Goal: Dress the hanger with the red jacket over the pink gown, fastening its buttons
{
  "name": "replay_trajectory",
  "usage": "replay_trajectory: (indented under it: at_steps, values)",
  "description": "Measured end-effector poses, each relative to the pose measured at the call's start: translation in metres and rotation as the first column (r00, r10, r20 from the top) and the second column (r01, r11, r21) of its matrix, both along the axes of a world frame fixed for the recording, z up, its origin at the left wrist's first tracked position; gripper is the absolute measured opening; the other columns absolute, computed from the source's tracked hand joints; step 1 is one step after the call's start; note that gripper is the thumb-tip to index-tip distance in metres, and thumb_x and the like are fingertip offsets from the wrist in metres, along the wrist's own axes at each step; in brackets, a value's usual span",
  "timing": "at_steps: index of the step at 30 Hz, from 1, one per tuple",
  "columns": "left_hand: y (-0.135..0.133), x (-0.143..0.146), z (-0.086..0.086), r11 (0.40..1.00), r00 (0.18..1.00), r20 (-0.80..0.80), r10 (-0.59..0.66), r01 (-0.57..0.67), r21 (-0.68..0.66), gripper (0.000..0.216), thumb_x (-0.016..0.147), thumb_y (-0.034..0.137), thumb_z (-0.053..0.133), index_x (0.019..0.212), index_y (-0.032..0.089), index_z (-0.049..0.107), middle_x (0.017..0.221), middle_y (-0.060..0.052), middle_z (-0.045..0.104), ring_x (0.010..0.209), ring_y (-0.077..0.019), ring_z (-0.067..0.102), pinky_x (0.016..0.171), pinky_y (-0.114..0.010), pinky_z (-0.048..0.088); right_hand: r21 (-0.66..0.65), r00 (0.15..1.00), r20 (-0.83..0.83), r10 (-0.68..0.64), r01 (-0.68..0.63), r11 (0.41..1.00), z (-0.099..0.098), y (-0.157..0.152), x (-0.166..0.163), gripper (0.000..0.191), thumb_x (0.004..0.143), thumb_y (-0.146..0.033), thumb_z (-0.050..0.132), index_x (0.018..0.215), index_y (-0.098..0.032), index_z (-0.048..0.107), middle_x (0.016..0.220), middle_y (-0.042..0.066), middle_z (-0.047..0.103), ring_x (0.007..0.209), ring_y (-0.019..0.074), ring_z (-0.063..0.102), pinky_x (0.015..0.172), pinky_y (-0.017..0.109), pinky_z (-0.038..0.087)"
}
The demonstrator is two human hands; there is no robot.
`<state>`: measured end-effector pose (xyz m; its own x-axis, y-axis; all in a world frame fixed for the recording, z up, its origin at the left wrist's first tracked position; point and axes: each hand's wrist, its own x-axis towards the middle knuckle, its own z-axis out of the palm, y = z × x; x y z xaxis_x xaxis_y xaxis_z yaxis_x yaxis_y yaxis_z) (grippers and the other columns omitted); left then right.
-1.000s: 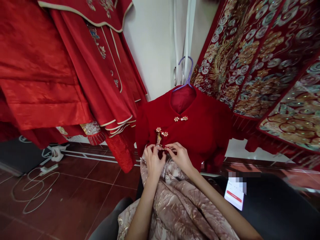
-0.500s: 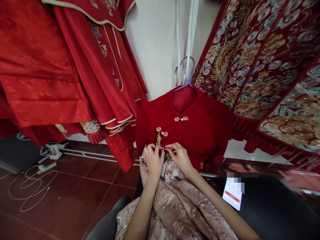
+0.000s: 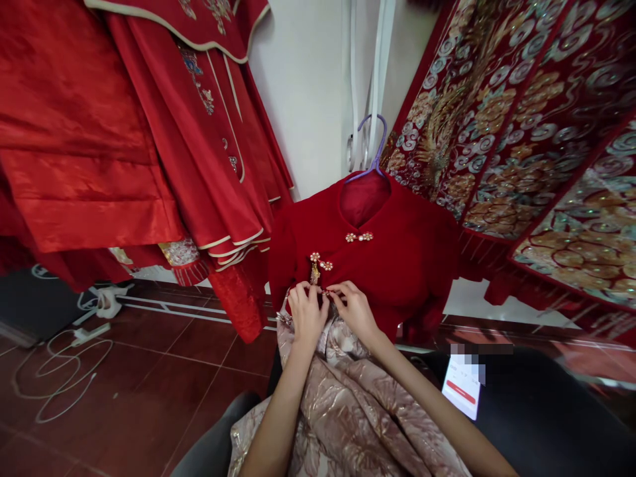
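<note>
A dark red velvet jacket hangs on a purple hanger in front of me. Two pearl-and-gold clasps show on its front, one near the collar and one lower with a gold tassel. My left hand and my right hand meet just below the tassel, fingertips pinched on a third clasp at the jacket's lower front edge. The clasp itself is mostly hidden by my fingers. A pale pink-gold brocade skirt hangs from under the jacket over my forearms.
Red satin garments hang at the left. Heavily embroidered red and gold panels hang at the right. A white cable and plug lie on the dark red tiled floor. A white tag rests on something black at lower right.
My hands have shifted slightly up and closer together on the lower clasp. The view has barely moved.
</note>
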<state>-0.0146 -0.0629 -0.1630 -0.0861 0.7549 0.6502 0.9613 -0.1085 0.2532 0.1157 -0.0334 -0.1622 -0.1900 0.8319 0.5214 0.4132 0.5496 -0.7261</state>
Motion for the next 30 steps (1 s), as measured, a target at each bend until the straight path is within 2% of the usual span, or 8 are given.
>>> replay_trajectory:
  at_steps: [8,13,18,22,24,26,28,30]
  values:
    - [0.001,0.007,-0.001,1.000,0.995,0.104,0.006,-0.006,0.005,0.020,0.084,0.025,0.056,0.100,0.015,0.058,0.111,-0.013,0.048,0.102,-0.0289,0.044,0.092,-0.044,0.039,0.003,0.999,0.040,-0.029,0.029,1.000,0.001,0.002,0.000,0.023,0.091,-0.019,0.049,0.104,-0.020,0.069,0.099,0.007,0.064,0.087,0.0183,0.065,0.084,0.031,0.052]
    - [-0.001,0.001,-0.002,1.000,1.000,-0.014,-0.001,0.001,0.011,0.021,0.088,0.022,0.052,0.107,0.019,0.059,0.111,-0.012,0.047,0.097,-0.0270,0.044,0.086,-0.040,0.040,0.000,1.000,0.017,-0.020,0.020,1.000,0.001,0.002,0.006,0.024,0.091,-0.020,0.049,0.105,-0.021,0.069,0.100,0.006,0.064,0.085,0.0177,0.065,0.082,0.031,0.053]
    - [0.003,-0.005,0.002,1.000,0.986,-0.165,-0.017,0.012,-0.029,0.016,0.089,0.023,0.052,0.101,0.022,0.062,0.097,-0.010,0.052,0.088,-0.0250,0.046,0.078,-0.037,0.039,-0.029,1.000,-0.009,0.026,-0.026,0.999,0.004,0.002,0.012,0.022,0.091,-0.022,0.051,0.101,-0.021,0.070,0.098,0.006,0.064,0.083,0.0167,0.065,0.075,0.029,0.056]
    - [0.006,-0.007,0.005,0.996,0.971,-0.222,-0.084,0.074,-0.056,0.013,0.089,0.023,0.052,0.094,0.020,0.064,0.090,-0.009,0.060,0.087,-0.0248,0.052,0.075,-0.037,0.039,-0.039,0.999,-0.027,0.035,-0.036,0.999,0.009,0.001,0.016,0.020,0.090,-0.022,0.052,0.097,-0.020,0.071,0.096,0.006,0.065,0.082,0.0161,0.066,0.072,0.028,0.057]
    - [0.004,-0.007,0.006,0.994,0.979,-0.173,-0.104,0.099,-0.034,0.015,0.090,0.023,0.051,0.094,0.019,0.065,0.086,-0.008,0.064,0.084,-0.0228,0.056,0.077,-0.036,0.040,-0.045,0.999,-0.033,0.042,-0.043,0.998,0.012,-0.001,0.018,0.019,0.089,-0.022,0.053,0.096,-0.020,0.071,0.095,0.006,0.066,0.081,0.0160,0.066,0.072,0.028,0.057]
    - [-0.001,-0.008,0.005,0.995,0.993,-0.053,-0.101,0.100,-0.019,0.017,0.090,0.024,0.051,0.096,0.019,0.066,0.085,-0.006,0.067,0.078,-0.0197,0.060,0.075,-0.034,0.042,-0.063,0.997,-0.051,0.057,-0.060,0.996,0.015,-0.004,0.020,0.018,0.088,-0.022,0.055,0.095,-0.020,0.071,0.095,0.006,0.067,0.081,0.0159,0.066,0.071,0.027,0.057]
    - [-0.005,-0.010,0.002,0.992,0.985,0.129,-0.117,0.123,-0.034,0.016,0.088,0.024,0.054,0.098,0.020,0.067,0.088,-0.005,0.070,0.071,-0.0166,0.062,0.071,-0.030,0.045,-0.083,0.994,-0.080,0.079,-0.086,0.993,0.019,-0.008,0.020,0.017,0.087,-0.023,0.057,0.095,-0.020,0.072,0.095,0.005,0.068,0.081,0.0156,0.067,0.071,0.026,0.058]
    - [-0.006,-0.011,-0.002,0.982,0.922,0.353,-0.162,0.187,-0.039,0.015,0.084,0.022,0.058,0.096,0.020,0.067,0.089,-0.004,0.070,0.068,-0.0143,0.064,0.067,-0.027,0.049,-0.093,0.990,-0.097,0.103,-0.112,0.989,0.022,-0.012,0.020,0.017,0.086,-0.023,0.058,0.095,-0.021,0.072,0.096,0.005,0.068,0.081,0.0153,0.067,0.070,0.026,0.058]
